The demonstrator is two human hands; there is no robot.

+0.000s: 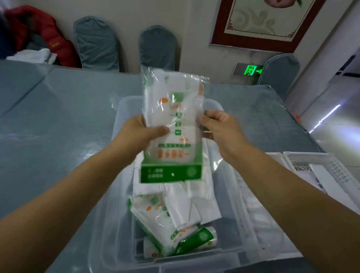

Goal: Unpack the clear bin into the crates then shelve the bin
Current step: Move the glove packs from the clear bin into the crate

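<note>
Clear plastic bin [120, 195] half emptied; green-and-white plastic-wrapped packet [172, 126] pinched by left hand [138, 133] and right hand [220, 127]. Best carried level toward white slatted crate [316, 167] at three o'clock.

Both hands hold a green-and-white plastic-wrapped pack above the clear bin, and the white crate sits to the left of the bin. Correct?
Not quite. The head view shows the white slatted plastic crate to the right of the clear plastic bin, not left. Both the left hand and right hand do hold the green-and-white plastic-wrapped pack above it.
</note>
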